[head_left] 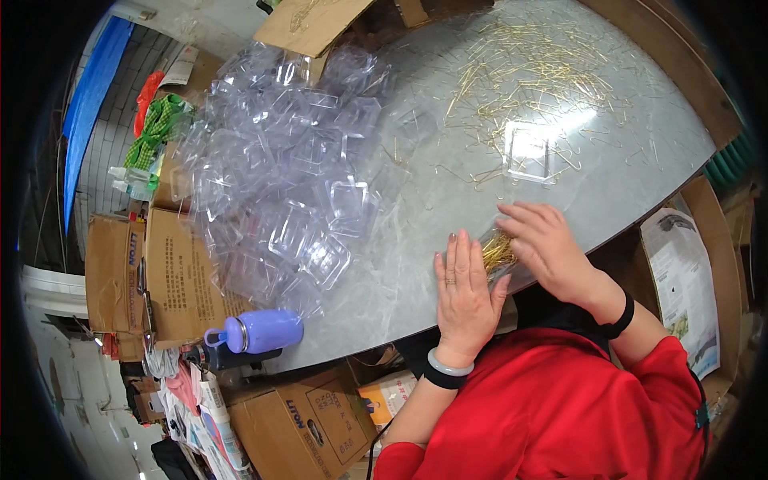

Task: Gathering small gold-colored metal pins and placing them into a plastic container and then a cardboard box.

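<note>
A bundle of gold-coloured wire hooks (498, 252) lies near the table's front edge, between my two hands. Clear plastic seems to show around it, though my fingers cover part of that. My left hand (464, 292) rests along the bundle's left side, its fingers straight and flat. On the opposite side my right hand (552, 252) reaches over, fingers stretched out and the fingertips at the bundle. Farther back sits a clear plastic tray (528, 152) with a few hooks on and around it. Many loose hooks (536, 64) are spread over the far right of the table.
A large heap of clear plastic trays (280, 160) covers the table's left side. A purple bottle (268, 330) lies at the left front edge. Cardboard boxes (188, 268) stand left of the grey table (376, 292); another open box (316, 20) sits at the back.
</note>
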{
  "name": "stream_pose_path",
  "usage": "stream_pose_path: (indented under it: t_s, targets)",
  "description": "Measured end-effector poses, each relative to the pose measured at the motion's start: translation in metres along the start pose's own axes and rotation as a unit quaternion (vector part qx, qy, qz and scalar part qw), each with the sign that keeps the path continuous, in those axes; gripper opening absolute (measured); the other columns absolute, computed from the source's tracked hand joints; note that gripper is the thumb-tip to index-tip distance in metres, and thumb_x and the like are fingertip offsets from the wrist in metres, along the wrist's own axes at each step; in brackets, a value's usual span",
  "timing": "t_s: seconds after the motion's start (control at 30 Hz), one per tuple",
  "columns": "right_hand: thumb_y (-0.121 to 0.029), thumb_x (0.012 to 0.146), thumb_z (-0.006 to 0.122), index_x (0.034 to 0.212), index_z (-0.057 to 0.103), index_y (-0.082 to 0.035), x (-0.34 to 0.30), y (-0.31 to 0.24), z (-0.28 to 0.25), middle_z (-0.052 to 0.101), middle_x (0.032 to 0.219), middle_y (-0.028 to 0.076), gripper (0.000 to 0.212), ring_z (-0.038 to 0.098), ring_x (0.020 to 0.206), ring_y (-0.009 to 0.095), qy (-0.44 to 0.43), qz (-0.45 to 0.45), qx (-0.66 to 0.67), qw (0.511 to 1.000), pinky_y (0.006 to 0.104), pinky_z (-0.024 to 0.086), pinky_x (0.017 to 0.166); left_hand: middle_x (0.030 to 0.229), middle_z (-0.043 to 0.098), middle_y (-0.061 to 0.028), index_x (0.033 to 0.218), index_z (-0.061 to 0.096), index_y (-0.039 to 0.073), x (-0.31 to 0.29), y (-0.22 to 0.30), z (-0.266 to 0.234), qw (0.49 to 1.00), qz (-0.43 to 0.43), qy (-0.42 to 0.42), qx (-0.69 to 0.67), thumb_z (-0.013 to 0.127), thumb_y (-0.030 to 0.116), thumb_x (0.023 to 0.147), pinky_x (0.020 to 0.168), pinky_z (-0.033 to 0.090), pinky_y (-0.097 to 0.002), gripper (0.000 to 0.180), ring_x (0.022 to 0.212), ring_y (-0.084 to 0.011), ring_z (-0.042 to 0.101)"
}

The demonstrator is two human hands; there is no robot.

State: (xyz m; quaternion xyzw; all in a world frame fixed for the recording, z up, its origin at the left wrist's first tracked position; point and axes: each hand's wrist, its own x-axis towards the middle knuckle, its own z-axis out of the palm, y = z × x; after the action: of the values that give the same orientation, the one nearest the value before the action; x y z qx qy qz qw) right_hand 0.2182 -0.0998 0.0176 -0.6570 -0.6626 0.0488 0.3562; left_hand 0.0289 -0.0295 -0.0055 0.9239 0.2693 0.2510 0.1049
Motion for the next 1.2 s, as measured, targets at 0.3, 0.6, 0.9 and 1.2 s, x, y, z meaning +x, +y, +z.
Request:
stream_pose_path:
  t_s: [0.3,0.6,0.9,1.2]
  targets:
    - [-0.005,0.092,0.066,0.112,0.067,-0.003,0.011,-0.006,0.015,0.064,0.126,0.016,0.020,0.061,0.111,0.035,0.108,0.078,0.114,0.984,0.0424,0.047,0.098,0.157,0.037,-0.0266,0.154,0.029,-0.007,0.001,0.001,-0.001,1.000,-0.006,0.012,-0.001,0.059,0.037,0.102,0.120,0.030,-0.0543,0.074,0.146,-0.0444,0.036]
    - [0.001,0.084,0.071,0.099,0.067,-0.005,0.004,-0.011,0.000,0.063,0.128,0.015,0.017,0.057,0.116,0.035,0.088,0.037,0.137,0.986,0.0429,0.046,0.099,0.155,0.038,-0.0272,0.152,0.032,-0.006,0.001,0.000,-0.001,0.999,0.000,0.026,-0.027,0.062,0.036,0.100,0.118,0.034,-0.0526,0.074,0.144,-0.0465,0.037]
    - [-0.002,0.088,0.069,0.107,0.067,-0.007,0.009,-0.001,-0.007,0.066,0.114,0.009,0.020,0.057,0.112,0.034,0.002,-0.002,0.131,0.991,0.0429,0.046,0.097,0.156,0.037,-0.0267,0.151,0.033,-0.006,0.000,-0.001,0.000,0.998,-0.006,0.027,-0.050,0.064,0.033,0.100,0.118,0.035,-0.0515,0.071,0.144,-0.0478,0.037]
    - [-0.001,0.094,0.061,0.119,0.064,-0.003,0.002,-0.010,0.012,0.062,0.120,0.015,0.025,0.058,0.117,0.035,0.077,0.080,0.171,0.979,0.0435,0.046,0.100,0.156,0.036,-0.0280,0.151,0.033,-0.006,0.000,0.000,0.001,0.999,-0.005,0.030,-0.037,0.061,0.035,0.101,0.118,0.035,-0.0508,0.071,0.145,-0.0473,0.036]
